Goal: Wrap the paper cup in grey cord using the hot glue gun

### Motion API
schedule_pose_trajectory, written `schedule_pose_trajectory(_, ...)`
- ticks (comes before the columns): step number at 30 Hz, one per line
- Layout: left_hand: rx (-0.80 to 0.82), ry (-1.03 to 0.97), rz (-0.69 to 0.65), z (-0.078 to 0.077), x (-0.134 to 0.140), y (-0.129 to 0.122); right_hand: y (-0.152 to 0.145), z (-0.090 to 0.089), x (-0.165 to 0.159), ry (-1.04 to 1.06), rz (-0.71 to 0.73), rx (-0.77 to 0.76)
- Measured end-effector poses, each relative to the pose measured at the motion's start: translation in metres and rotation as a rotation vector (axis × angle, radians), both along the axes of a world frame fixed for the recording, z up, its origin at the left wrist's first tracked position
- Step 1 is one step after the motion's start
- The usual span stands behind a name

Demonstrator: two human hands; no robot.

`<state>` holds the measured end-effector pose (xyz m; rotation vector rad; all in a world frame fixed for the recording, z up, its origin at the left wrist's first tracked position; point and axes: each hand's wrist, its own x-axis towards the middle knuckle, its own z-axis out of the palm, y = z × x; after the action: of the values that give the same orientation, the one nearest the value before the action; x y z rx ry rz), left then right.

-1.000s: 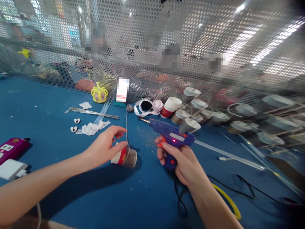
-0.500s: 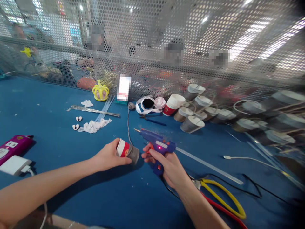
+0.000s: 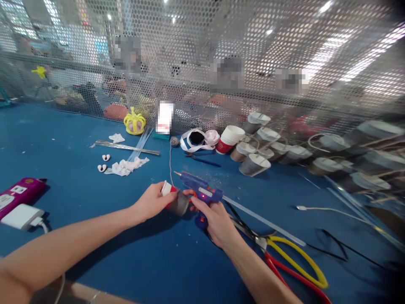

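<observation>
My left hand (image 3: 154,202) is wrapped round a tilted paper cup (image 3: 179,203), red and white toward its rim and covered in grey yarn toward its base. A strand of grey yarn (image 3: 170,162) runs from the cup back to a small ball of yarn (image 3: 174,141). In my right hand (image 3: 213,217) is a blue glue gun (image 3: 198,183), its red light on and its nozzle pointing left, above the far side of the cup. The fingers of my right hand are close to the cup's base. A clear glue stick (image 3: 262,219) sticks out of the gun's back.
Scissors with red and yellow handles (image 3: 297,257) lie right of my right forearm. Several yarn-covered cups (image 3: 255,164) and a stack of paper cups (image 3: 232,137) stand back right. A purple power strip (image 3: 22,192) is at left. A perforated metal screen (image 3: 190,50) borders the table.
The glue gun has moved left, nearer the cup. My left hand has turned the cup a little and its thumb now lies across the red part.
</observation>
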<state>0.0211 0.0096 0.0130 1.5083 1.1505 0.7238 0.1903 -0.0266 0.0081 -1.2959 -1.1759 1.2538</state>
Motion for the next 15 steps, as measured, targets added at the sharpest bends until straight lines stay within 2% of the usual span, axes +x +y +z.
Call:
schedule_pose_trajectory(8, -0.129, -0.198, 0.023, 0.002, -0.002, -0.007, -0.005, -0.002, -0.005, 0.012, 0.013, 0.079)
schedule_pose_trajectory(15, -0.139, -0.245, 0.083, -0.001, 0.001, -0.007, -0.011, 0.002, -0.007, 0.0, 0.026, 0.11)
